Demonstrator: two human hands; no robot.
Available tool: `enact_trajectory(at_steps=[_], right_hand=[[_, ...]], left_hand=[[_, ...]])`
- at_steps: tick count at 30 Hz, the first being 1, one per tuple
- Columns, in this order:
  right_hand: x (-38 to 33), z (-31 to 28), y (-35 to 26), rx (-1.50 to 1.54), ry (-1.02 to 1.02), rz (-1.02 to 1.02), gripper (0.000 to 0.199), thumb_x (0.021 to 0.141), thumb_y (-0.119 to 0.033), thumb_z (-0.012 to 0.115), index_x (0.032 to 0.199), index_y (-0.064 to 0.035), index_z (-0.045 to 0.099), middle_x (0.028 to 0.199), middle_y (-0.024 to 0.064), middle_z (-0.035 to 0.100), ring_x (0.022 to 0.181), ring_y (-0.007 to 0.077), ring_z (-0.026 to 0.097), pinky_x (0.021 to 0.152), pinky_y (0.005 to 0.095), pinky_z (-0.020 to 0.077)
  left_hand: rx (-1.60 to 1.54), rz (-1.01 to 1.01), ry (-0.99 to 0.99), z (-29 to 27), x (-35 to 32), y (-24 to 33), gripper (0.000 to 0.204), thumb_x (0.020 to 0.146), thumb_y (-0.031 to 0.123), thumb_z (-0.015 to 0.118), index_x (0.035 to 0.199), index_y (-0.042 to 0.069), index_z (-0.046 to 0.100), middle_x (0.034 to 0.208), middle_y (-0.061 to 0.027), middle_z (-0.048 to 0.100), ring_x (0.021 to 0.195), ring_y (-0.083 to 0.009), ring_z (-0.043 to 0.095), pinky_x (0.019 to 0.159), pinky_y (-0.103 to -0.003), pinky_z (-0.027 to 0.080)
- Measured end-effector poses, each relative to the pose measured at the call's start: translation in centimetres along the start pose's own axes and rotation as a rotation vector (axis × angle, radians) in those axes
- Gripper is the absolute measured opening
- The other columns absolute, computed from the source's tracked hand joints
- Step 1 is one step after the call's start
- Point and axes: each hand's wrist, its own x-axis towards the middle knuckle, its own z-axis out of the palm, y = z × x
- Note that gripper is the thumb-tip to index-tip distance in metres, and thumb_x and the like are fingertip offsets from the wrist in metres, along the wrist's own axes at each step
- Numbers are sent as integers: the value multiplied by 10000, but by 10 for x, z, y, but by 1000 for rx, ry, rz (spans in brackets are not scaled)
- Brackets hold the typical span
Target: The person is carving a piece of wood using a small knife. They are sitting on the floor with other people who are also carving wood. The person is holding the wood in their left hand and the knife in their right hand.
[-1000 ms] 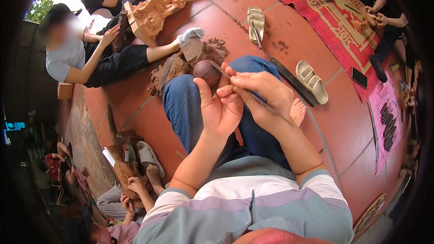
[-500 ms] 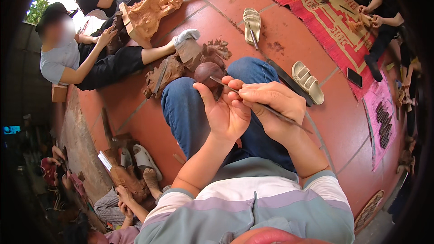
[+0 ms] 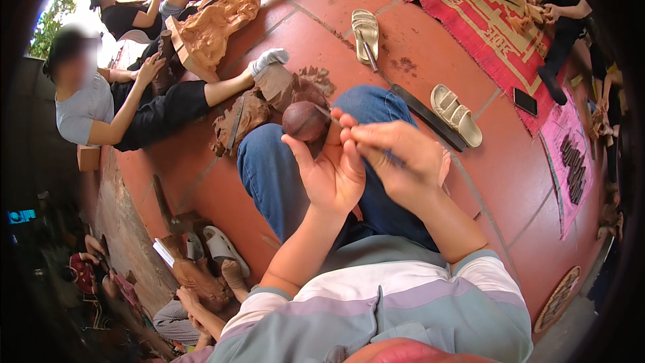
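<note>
Between my knees rests a dark brown wood carving (image 3: 310, 89) with a smooth rounded knob (image 3: 302, 122) toward me. My right hand (image 3: 405, 156) is closed around a thin metal carving tool (image 3: 324, 111), whose tip reaches the knob's right side. Palm up, my left hand (image 3: 334, 178) stays just on my side of the knob. Its thumb is spread away, while its bent fingers meet the tool's shaft beside my right fingertips. Part of the shaft is hidden by my fingers, and my right hand is slightly blurred.
Rough wood (image 3: 238, 121) lies left of my knee. Sandals (image 3: 455, 115) and a long dark bar (image 3: 426, 117) are on the tiles at right. Beyond them lie a red mat (image 3: 470, 47), a phone (image 3: 525, 101) and a pink cloth (image 3: 561, 154) bearing tools. Several people sit around, a pale carved figure (image 3: 218, 23) among them.
My right hand has shifted slightly left and tilted, and the tool's tip has moved from the knob's face to its right side. The whole view has turned a little.
</note>
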Motion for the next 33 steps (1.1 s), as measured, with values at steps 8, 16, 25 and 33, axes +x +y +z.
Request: enact_trajectory(at_steps=[8,16,25,33], right_hand=[[0,-1,16,96,84,-65,228,733,15,710,957,-6,673,875,115,679,802,224,679,711,294,545],[-1,-10,5,-11,65,-186,208,704,-5,728,905,-42,685,840,93,678,796,212,677,719,292,555],[17,-14,-8,-53,-24,-167,138,758,59,689,883,3,672,888,128,673,838,231,670,732,294,548],[18,-7,-19,-117,-66,-200,128,772,44,690,895,10,676,873,119,672,826,227,666,735,301,535]], left_hand=[[129,79,99,5,2,-4,818,751,727,516,1157,17,521,1044,-146,597,936,-235,645,829,-362,564],[225,35,25,3,6,-6,787,751,733,515,1120,38,530,1065,-128,582,881,-202,639,730,-320,570],[56,-77,-66,1,1,-4,846,772,689,533,1295,26,471,1271,-153,526,1071,-245,587,911,-349,512],[-67,-75,-1,9,-2,-6,741,788,699,494,1109,36,575,1078,-124,585,1011,-231,607,826,-354,544]])
